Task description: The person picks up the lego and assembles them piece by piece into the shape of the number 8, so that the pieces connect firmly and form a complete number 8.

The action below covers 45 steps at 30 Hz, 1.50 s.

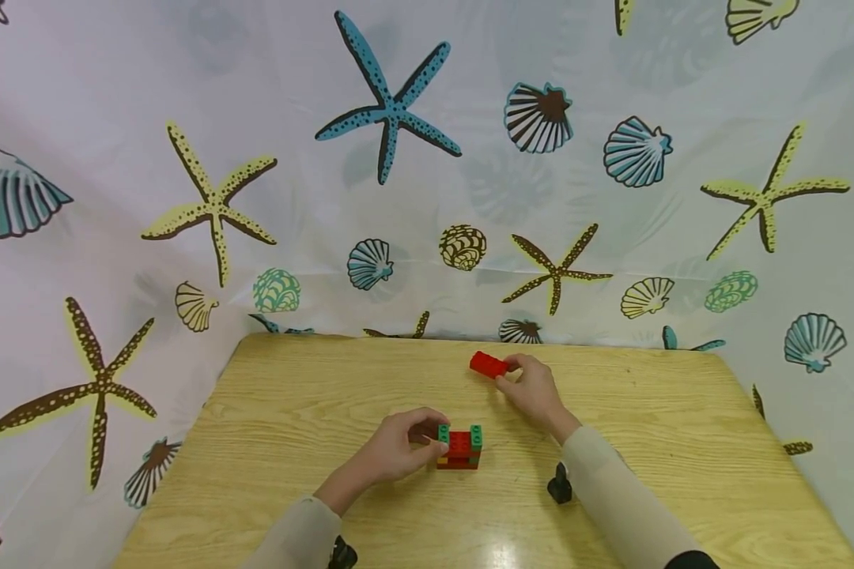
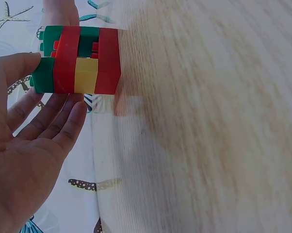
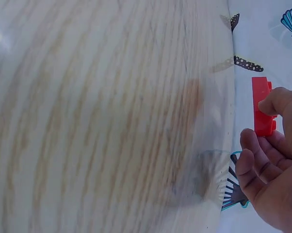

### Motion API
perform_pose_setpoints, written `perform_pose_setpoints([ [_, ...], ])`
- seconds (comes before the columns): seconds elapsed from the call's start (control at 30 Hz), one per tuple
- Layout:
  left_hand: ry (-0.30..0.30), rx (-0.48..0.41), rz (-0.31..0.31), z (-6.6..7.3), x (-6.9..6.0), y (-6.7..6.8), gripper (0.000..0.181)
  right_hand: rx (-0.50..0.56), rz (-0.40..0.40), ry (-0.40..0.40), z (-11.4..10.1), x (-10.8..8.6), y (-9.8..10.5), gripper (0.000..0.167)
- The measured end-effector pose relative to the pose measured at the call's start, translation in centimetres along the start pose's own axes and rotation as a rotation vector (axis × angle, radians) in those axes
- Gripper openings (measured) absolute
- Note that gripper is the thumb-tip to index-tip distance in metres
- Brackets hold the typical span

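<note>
A small structure of building bricks (image 1: 460, 444) stands on the wooden table (image 1: 313, 379), with red layers, a yellow brick (image 2: 86, 75) low on one side and green bricks on top at both ends. My left hand (image 1: 398, 446) holds its left end, thumb at the near green brick (image 2: 43, 75); in the left wrist view the other fingers reach past it, partly hidden. Farther back and to the right, my right hand (image 1: 537, 391) pinches a long red brick (image 1: 488, 365) at its right end. The right wrist view shows the thumb across that brick's side, its studs facing the palm.
A white cloth (image 1: 427, 197) printed with starfish and shells hangs behind the table and along both sides. The table's back edge (image 1: 370, 338) lies just beyond the right hand. A black wrist device (image 1: 560, 484) sits by the right sleeve.
</note>
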<state>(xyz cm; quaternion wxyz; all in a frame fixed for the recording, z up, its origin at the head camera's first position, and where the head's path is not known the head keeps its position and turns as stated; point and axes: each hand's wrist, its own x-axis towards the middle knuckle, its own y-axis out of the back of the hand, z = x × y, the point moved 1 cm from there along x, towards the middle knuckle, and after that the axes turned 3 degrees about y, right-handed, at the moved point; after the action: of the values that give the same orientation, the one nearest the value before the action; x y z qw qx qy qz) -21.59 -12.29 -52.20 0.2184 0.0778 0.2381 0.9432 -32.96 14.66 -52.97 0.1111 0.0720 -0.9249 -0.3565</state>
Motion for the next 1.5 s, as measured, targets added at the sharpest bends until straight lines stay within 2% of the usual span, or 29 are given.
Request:
perform_pose_setpoints([
  [0.5,-0.012,-0.018,-0.001,0.4,-0.1,0.1,0.040,-0.003,0.001,0.070,-1.6,-1.2,0.7,0.040],
  [0.93,0.000,-0.003,-0.004,0.1,0.0,0.1,0.040,0.001,-0.021,0.111,-2.2,-2.1,1.3,0.037],
  [1.5,-0.003,-0.042,-0.003,0.1,0.1,0.0,0.037,-0.022,-0.040,0.216,-3.6,-4.4,1.8,0.034],
])
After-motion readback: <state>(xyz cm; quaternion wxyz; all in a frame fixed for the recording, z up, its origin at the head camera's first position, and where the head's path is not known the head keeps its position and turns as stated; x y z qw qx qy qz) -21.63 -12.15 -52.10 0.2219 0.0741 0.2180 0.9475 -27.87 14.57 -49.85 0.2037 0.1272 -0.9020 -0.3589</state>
